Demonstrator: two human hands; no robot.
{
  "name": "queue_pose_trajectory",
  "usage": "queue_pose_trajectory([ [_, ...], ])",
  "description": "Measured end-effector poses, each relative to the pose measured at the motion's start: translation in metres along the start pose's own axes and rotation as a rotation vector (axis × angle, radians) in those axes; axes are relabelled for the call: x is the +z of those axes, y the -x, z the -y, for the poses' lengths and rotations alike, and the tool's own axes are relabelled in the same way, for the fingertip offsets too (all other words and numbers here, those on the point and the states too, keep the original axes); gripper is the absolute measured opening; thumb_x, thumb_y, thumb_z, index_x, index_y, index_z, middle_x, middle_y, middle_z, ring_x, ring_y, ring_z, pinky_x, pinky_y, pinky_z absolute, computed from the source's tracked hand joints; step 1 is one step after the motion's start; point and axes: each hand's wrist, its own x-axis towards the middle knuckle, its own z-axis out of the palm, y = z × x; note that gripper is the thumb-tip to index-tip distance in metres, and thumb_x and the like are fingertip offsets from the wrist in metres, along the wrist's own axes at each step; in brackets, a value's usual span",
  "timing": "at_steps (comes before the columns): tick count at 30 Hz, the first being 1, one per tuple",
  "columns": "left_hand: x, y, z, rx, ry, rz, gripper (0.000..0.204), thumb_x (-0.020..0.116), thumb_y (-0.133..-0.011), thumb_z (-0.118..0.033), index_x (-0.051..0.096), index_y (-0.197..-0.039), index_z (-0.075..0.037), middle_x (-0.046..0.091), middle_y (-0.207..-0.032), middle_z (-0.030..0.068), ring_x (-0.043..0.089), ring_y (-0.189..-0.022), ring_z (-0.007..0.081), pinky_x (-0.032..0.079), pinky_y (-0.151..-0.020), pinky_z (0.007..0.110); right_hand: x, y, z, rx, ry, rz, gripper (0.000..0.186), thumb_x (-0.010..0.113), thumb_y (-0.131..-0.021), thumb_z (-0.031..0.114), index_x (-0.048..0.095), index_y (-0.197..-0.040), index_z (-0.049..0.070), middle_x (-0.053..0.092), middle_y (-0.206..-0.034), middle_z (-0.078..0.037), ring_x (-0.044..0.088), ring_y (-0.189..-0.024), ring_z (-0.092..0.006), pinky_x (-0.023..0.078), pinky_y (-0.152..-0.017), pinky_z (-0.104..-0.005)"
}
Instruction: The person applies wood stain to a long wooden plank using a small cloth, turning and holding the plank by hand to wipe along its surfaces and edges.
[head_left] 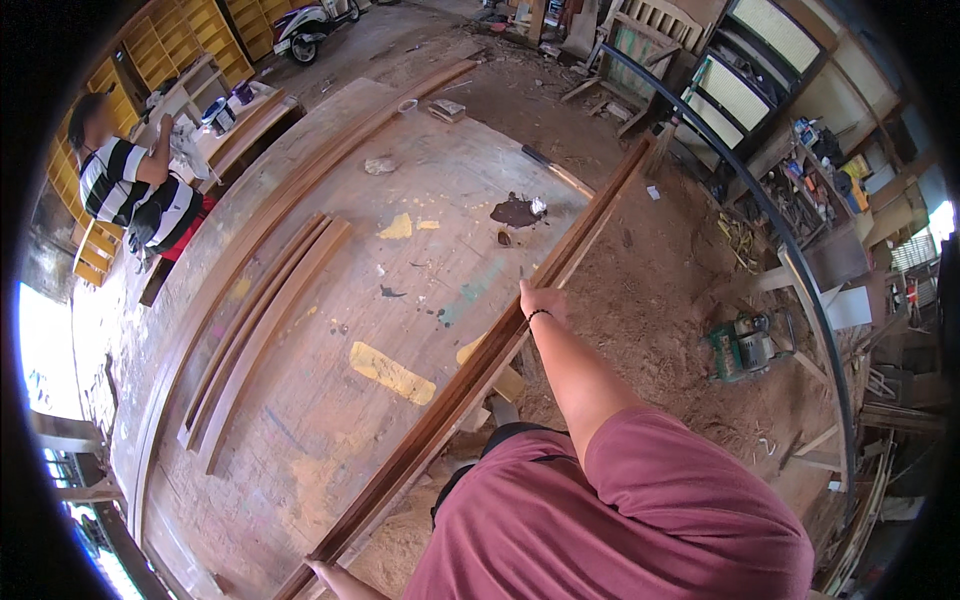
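A long, dark reddish-brown wooden strip [432, 424] with a groove along it runs diagonally along the near edge of the worktable [330, 330]. My right hand [543, 300] grips it around its middle, thumb on the top side and the other fingers mostly hidden over the outer edge. Down at the lower rim of the picture, my left hand [328, 574] holds the same strip near its close end; only part of that hand shows. Across the tabletop to the left lie several shorter wooden strips [275, 340].
A longer pale strip [175, 385] lies along the table's far left side. Dark stain [515, 212], a crumpled white wad [538, 205] and a brush-like tool [558, 172] are at the far right. A green power tool [745, 347] sits on the floor. A person [135, 180] works at another table.
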Motion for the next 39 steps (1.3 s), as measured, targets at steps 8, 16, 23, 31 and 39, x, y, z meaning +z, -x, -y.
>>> queue_pose_trajectory([
  [8,-0.002,0.004,-0.007,-0.017,-0.056,0.009,0.081,0.03,-0.107,-0.067,0.024,-0.167,-0.013,0.025,-0.173,0.0051,0.023,-0.158,0.0275,0.017,-0.128,0.049,0.004,0.005,0.009,0.072,-0.037,-0.055,0.1,0.068,-0.088,0.071,0.043,-0.152,-0.001,0.058,-0.145,-0.02,0.06,-0.13,-0.035,0.052,-0.105,-0.0554],
  [16,-0.002,0.014,-0.011,-0.103,-0.164,0.058,0.081,0.027,-0.107,-0.067,0.021,-0.168,-0.014,0.022,-0.175,0.0037,0.019,-0.16,0.0267,0.013,-0.129,0.05,0.003,0.015,0.013,0.089,-0.007,-0.002,0.099,0.069,-0.087,0.071,0.044,-0.149,-0.002,0.058,-0.143,-0.021,0.064,-0.126,-0.0357,0.056,-0.098,-0.0549],
  [23,0.005,0.022,-0.024,-0.213,-0.155,-0.089,0.085,0.043,-0.101,-0.07,0.039,-0.154,-0.004,0.04,-0.16,0.0087,0.04,-0.141,0.0269,0.034,-0.113,0.048,0.028,-0.038,-0.025,0.104,-0.368,-0.125,0.089,0.058,-0.093,0.072,0.055,-0.133,-0.008,0.066,-0.129,-0.023,0.068,-0.117,-0.04,0.056,-0.099,-0.0517],
  [31,0.0,0.017,0.021,-0.104,0.214,-0.534,0.105,0.067,-0.082,-0.08,0.062,-0.129,0.014,0.07,-0.128,0.0179,0.065,-0.107,0.0328,0.052,-0.095,0.043,-0.048,-0.091,-0.016,-0.526,-0.167,-0.337,0.046,0.068,-0.097,0.046,0.064,-0.113,0.003,0.073,-0.112,-0.02,0.066,-0.116,-0.0383,0.049,-0.103,-0.0522],
  [39,-0.015,0.068,0.137,0.037,0.232,-0.426,0.06,0.06,-0.097,-0.067,0.065,-0.104,-0.008,0.061,-0.076,0.005,0.052,-0.055,0.0175,0.04,-0.048,0.029,-0.051,-0.176,0.084,-0.873,0.293,-0.541,0.036,0.074,-0.092,0.033,0.065,-0.123,0.016,0.066,-0.125,-0.014,0.057,-0.125,-0.0355,0.048,-0.102,-0.0525],
])
